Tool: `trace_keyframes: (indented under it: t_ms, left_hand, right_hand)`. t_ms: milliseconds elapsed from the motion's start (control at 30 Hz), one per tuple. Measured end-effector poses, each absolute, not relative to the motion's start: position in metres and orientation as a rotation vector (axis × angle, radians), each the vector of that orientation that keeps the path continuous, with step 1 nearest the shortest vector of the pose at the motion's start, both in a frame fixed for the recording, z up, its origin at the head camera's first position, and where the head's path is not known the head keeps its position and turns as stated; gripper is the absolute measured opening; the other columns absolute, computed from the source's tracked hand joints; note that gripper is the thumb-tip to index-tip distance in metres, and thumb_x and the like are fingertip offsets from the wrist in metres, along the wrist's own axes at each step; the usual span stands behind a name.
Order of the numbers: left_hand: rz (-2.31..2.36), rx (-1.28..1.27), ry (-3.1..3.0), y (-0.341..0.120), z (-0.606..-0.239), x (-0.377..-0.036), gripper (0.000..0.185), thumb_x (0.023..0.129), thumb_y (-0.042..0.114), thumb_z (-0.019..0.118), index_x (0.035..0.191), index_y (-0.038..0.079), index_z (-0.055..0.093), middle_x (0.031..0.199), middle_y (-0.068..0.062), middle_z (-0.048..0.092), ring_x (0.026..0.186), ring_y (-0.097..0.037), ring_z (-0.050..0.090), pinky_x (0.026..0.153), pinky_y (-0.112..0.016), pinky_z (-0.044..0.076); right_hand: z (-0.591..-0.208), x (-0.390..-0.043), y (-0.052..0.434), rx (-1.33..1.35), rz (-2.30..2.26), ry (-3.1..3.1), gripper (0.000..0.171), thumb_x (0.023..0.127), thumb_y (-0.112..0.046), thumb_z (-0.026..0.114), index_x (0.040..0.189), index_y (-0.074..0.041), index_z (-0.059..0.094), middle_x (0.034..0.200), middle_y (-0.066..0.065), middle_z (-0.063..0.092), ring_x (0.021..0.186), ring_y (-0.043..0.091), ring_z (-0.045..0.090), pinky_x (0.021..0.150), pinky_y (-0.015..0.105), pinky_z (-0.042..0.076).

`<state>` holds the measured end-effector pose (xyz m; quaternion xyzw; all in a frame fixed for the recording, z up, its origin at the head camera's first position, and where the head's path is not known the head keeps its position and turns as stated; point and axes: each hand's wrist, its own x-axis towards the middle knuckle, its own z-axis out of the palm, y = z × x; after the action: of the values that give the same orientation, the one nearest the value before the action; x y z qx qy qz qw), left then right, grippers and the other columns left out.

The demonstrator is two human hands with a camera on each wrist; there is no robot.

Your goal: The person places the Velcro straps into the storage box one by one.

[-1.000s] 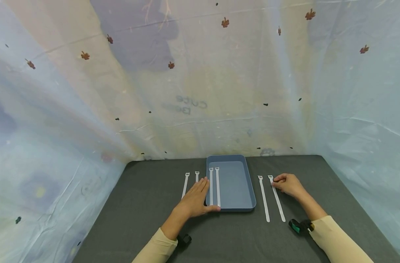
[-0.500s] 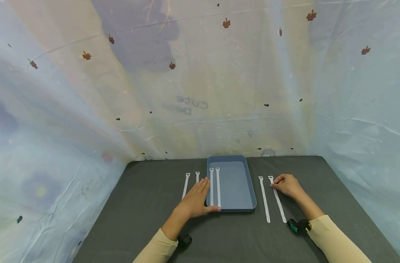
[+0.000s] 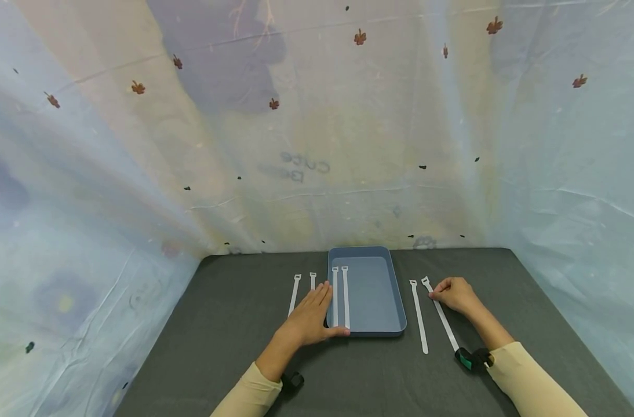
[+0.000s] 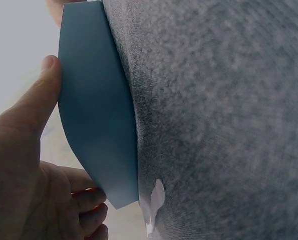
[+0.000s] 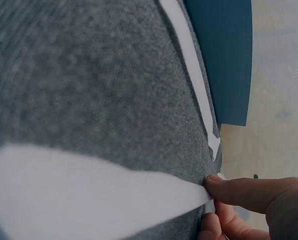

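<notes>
My right hand (image 3: 456,294) pinches a white cable strap (image 3: 444,317) near its slotted head, between thumb and fingers. In the right wrist view the strap's wide pale tail (image 5: 78,190) runs toward the camera. A second strap (image 3: 420,318) lies flat to its left. My left hand (image 3: 306,317) rests along the left side of a blue-grey tray (image 3: 374,333), fingers straight, thumb at the near rim. The left wrist view has that thumb (image 4: 48,75) against the tray's outer wall (image 4: 91,100). Inside the tray, two straps (image 3: 346,298) lie side by side at the left.
Left of the tray are two more straps, one strap (image 3: 295,292) and another strap (image 3: 313,280), both partly hidden by my left hand. All lie on a dark grey cloth-covered table (image 3: 233,301). A patterned curtain (image 3: 348,191) stands behind the table and along its sides.
The head of the strap in my right hand has lifted and shifted slightly left, its tail swinging right toward the wrist. The left hand and tray stay put.
</notes>
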<state>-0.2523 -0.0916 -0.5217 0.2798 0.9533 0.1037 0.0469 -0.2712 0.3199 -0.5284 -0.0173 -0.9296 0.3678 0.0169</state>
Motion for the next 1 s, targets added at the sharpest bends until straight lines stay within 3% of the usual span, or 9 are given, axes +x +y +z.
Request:
trace_keyframes:
  t_ms: [600, 1000]
  left_hand:
    - [0.313, 0.849, 2.909, -0.0913, -0.5212, -0.2523, 0.12, 0.091, 0.079, 0.065, 0.17, 0.0, 0.022, 0.179, -0.017, 0.018, 0.166, -0.029, 0.017, 0.135, -0.044, 0.018]
    - [0.307, 0.851, 2.903, -0.0905, -0.5177, -0.25, 0.119, 0.092, 0.078, 0.066, 0.17, -0.001, 0.021, 0.179, -0.017, 0.017, 0.166, -0.03, 0.017, 0.135, -0.045, 0.018]
  right_hand:
    - [-0.5252, -0.2657, 0.327, -0.082, 1.302, -2.837, 0.019, 0.098, -0.012, 0.078, 0.093, 0.004, 0.07, 0.077, 0.006, 0.069, 0.064, 0.017, 0.063, 0.057, 0.031, 0.054]
    - [-0.5248, -0.2628, 0.3273, -0.104, 1.417, -2.767, 0.022, 0.1, -0.014, 0.077, 0.097, 0.006, 0.07, 0.071, 0.004, 0.069, 0.061, 0.017, 0.063, 0.056, 0.028, 0.05]
